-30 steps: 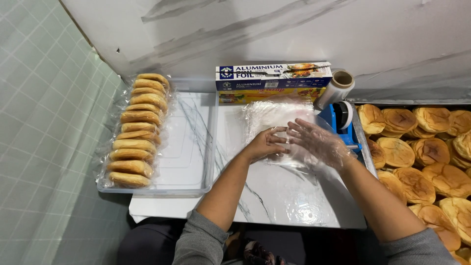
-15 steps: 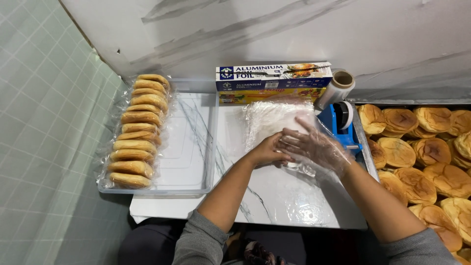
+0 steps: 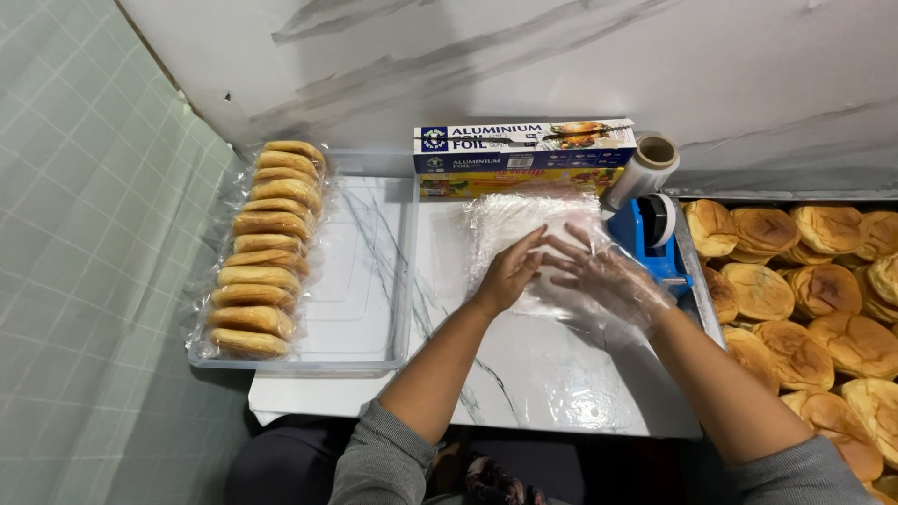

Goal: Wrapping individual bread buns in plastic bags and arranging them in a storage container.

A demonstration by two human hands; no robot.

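The fingers of the left hand (image 3: 510,273) are held together, nearly straight, and laid flat on a sheet of plastic wrap (image 3: 524,224); nothing is gripped. The fingers of the right hand (image 3: 599,273), spread apart, are draped in the same wrap and pressed on it. The wrap is spread on the white marble worktop (image 3: 524,383), just in front of a foil box (image 3: 524,147). A clear tray (image 3: 355,281) with wrapped buns (image 3: 267,248) is seen at left, a blue tape dispenser (image 3: 650,234) and bare buns (image 3: 804,281) at right.

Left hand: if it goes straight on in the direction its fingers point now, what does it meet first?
Probably the right hand: the left hand points up-right across the cling film sheet, fingertips almost touching it.
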